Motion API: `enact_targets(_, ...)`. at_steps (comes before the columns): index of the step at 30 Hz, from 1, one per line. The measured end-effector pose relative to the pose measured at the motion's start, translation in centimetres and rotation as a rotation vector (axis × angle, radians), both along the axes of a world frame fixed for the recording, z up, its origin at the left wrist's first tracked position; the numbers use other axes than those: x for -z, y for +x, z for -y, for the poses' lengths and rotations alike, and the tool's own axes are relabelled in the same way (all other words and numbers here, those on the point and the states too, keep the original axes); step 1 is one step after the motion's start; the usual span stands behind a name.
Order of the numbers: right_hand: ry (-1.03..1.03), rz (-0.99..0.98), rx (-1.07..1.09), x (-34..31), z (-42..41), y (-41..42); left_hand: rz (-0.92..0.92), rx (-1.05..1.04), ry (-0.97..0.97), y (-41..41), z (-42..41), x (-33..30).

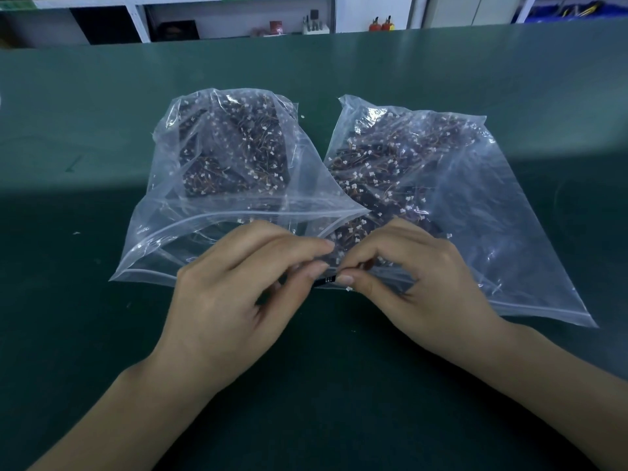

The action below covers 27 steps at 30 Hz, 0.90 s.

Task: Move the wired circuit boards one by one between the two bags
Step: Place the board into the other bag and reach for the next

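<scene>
Pinching together at the middle of the view, the left hand [238, 287] and the right hand [404, 280] met over a small dark circuit board [327, 279]. Each hand had its thumb and forefinger curled onto an end of that board, the left from the left side and the right from the right, and the remaining fingers of both were bent loosely above it. The board sat low between the fingertips, just at the near edges of the two bags, with a tiny white connector [348, 289] showing below the right thumb. Whether the board was fully clear of the plastic could not be told.

Behind the left hand lay the left bag [217, 185], a clear zip bag with its mouth gaping toward the person and a heap of dark boards with thin orange wires and white plugs piled at its far end. Just beside it, touching along their inner edges, lay the right bag [475, 212], also clear, with a similar heap of wired boards spread from its far corner down toward the right hand's knuckles.

Both bags rested on a dark green table mat [339, 385]. Past the far edge of the table stood white shelving [238, 15] with small items on it, too blurred to name.
</scene>
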State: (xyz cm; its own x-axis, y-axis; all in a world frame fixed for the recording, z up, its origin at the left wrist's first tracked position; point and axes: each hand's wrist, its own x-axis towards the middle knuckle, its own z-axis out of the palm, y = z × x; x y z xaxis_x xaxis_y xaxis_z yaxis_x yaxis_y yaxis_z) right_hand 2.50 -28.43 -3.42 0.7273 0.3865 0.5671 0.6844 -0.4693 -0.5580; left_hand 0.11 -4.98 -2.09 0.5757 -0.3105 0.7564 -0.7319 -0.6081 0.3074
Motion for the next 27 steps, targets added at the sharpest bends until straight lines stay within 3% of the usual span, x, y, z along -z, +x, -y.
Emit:
enact_targets(5, 0.02, 0.002, 0.028, -0.2, 0.0, -0.1, -0.253, 0.026, -0.075, -0.2, 0.2, 0.2)
enact_targets(27, 0.027, 0.022, 0.004, -0.4, 0.1, -0.3, -0.223, 0.026, -0.096, 0.2, 0.3, 0.5)
